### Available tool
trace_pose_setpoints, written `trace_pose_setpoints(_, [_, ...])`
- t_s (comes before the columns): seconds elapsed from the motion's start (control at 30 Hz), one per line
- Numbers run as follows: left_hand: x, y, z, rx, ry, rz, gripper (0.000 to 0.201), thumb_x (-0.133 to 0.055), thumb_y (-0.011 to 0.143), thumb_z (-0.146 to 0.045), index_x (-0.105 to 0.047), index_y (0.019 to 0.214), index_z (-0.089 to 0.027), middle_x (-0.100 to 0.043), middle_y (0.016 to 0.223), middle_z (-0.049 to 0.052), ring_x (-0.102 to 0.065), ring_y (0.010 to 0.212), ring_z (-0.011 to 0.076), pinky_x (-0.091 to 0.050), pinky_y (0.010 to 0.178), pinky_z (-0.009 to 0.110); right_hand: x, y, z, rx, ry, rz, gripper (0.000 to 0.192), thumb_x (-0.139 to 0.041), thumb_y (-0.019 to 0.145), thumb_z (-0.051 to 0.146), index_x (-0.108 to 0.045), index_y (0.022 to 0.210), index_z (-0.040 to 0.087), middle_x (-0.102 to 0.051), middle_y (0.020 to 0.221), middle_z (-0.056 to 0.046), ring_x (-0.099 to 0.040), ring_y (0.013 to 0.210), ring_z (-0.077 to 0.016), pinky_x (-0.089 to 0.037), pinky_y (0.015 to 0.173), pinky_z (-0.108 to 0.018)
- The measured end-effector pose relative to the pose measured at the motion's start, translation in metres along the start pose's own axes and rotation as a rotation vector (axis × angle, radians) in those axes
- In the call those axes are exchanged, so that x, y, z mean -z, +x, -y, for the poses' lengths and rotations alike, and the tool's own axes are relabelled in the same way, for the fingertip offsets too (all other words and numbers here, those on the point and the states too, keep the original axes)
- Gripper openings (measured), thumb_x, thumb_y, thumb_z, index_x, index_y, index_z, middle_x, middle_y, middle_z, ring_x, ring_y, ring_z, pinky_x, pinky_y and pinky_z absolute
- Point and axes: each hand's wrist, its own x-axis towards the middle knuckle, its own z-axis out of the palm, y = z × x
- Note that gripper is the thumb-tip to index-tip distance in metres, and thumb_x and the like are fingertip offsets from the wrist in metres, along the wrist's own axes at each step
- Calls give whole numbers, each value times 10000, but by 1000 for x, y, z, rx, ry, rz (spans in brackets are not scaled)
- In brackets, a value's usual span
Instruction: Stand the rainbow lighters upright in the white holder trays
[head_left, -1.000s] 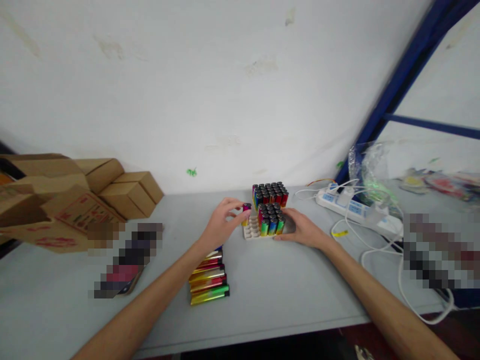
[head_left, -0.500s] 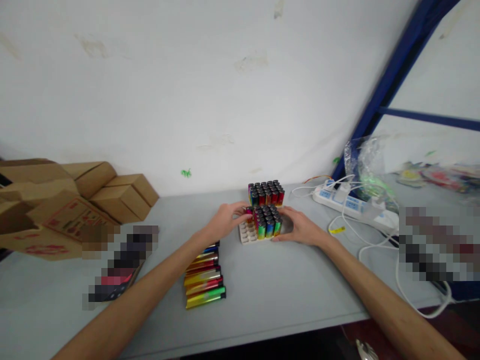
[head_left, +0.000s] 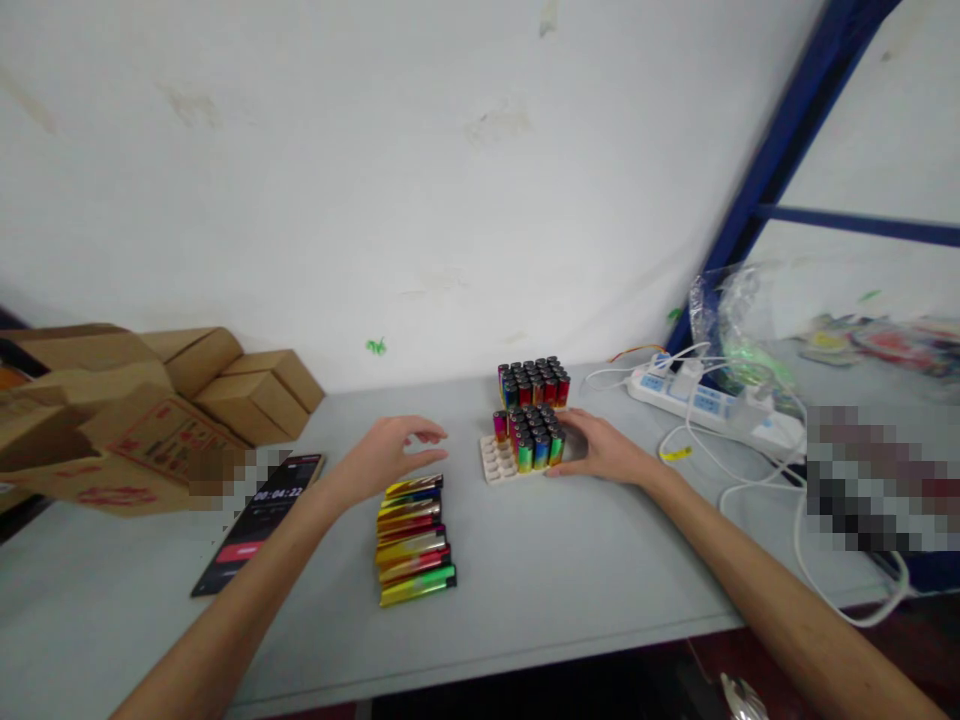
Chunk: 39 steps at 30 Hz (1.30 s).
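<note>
My left hand (head_left: 386, 458) is in the air just above the back end of a row of shiny tubes (head_left: 416, 545), its fingers apart and holding nothing. These tubes lie side by side, yellow, red and green, with dark ends to the right. My right hand (head_left: 604, 450) grips the right end of a white holed tray (head_left: 496, 466), thumb at the front corner and fingers behind. Several upright metallic tubes with black tops (head_left: 535, 440) fill its right part. One magenta tube (head_left: 500, 425) stands at its back left; holes show in front of it.
Behind the tray stands another block of upright tubes (head_left: 534, 383). A phone (head_left: 281, 505) showing a timer lies left, near cardboard boxes (head_left: 255, 395). A white power strip (head_left: 712, 408) with loose cables (head_left: 724, 490) is on the right, beside a blue metal frame (head_left: 742, 210).
My left hand has let go of the magenta tube at the tray and moved left and back toward the lying row. My right hand stays at the tray. The view has shifted slightly.
</note>
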Motion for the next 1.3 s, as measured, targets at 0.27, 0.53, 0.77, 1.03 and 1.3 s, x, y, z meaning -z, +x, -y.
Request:
trace_pose_setpoints(0.27, [-2, -34, 12, 22, 12, 128, 307, -650, 870, -514, -807, 929, -257, -749, 914, 61, -678, 840, 232, -508, 795, 315, 0, -1, -1, -1, 14, 7, 754, -862, 705, 505, -602, 1349, 213, -641, 1368, -133, -615, 1241, -331, -469, 1103, -508])
trace_pose_setpoints(0.53, [-11, -8, -13, -11, -539, -137, 295, -596, 940, -479, -508, 1085, -238, -619, 972, 19, -603, 659, 119, -494, 618, 267, -1, 0, -2, -11, -19, 12, 779, -860, 695, 528, -595, 1341, 182, -650, 1338, -153, -613, 1239, -340, -476, 1094, -514])
trace_pose_setpoints(0.77, [-37, 5, -47, 2, -716, -231, 356, -558, 938, -539, -463, 851, -208, -364, 637, -76, -326, 544, 84, -274, 503, 210, -1, -1, -2, -21, -33, 20, 782, -848, 712, 537, -580, 1354, 179, -632, 1363, -163, -601, 1261, -343, -470, 1106, -523])
trace_pose_setpoints(1.03, [-44, -6, -41, -2, -417, -275, 420, -458, 947, -441, -321, 624, -208, -265, 594, -64, -276, 551, 89, -226, 538, 256, -2, -2, -4, -26, -82, 14, 771, -837, 722, 546, -581, 1347, 173, -634, 1359, -166, -616, 1243, -344, -481, 1100, -522])
trace_pose_setpoints(1.3, [-45, -5, -40, 19, -121, -388, 305, -450, 872, -312, -333, 613, -204, -287, 542, -76, -288, 533, 86, -229, 560, 259, -1, -3, -4, -53, -99, 36, 802, -832, 720, 567, -576, 1352, 143, -628, 1364, -183, -616, 1243, -346, -480, 1105, -517])
